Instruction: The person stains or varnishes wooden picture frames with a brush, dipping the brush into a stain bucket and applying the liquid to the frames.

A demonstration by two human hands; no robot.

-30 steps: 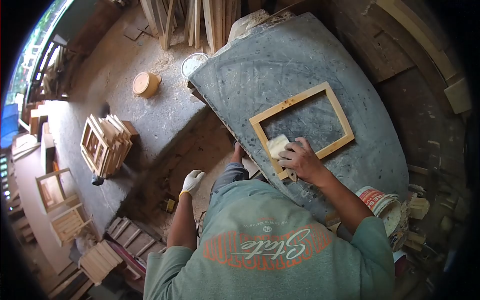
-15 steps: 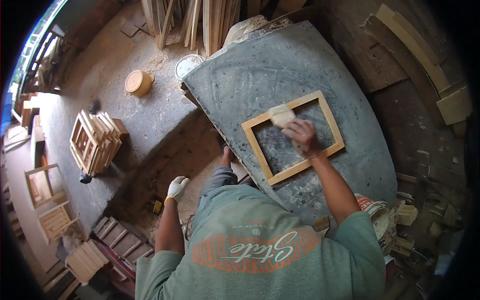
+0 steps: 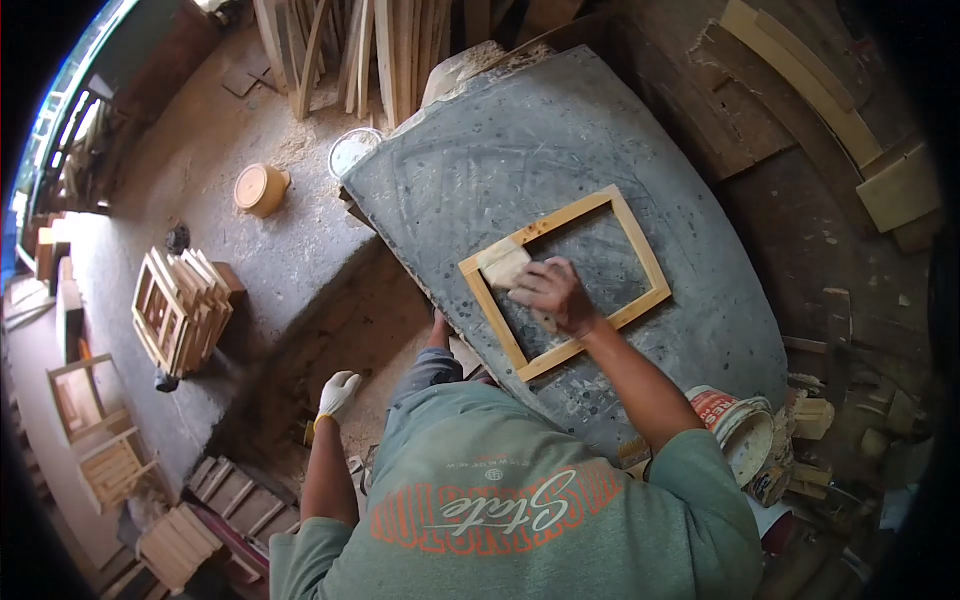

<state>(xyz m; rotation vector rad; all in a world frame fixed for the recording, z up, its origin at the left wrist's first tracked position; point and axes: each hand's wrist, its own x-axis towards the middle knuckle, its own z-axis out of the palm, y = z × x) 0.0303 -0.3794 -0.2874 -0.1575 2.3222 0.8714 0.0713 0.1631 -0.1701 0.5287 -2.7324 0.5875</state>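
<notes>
I view a grey tabletop (image 3: 450, 180) beneath the fingers of the right hand (image 3: 556, 298), apparently steadying the wooden frame (image 3: 640, 250) below them. The gloved left hand (image 3: 338, 395) hangs empty, fingers loosely curled. The right fingers pinch a pale brush (image 3: 503, 262), its broad end reaching past them onto the frame; the hand hides most of its handle.

"state" on green shirt (image 3: 505, 500), "res" on bucket (image 3: 728, 415)
</notes>
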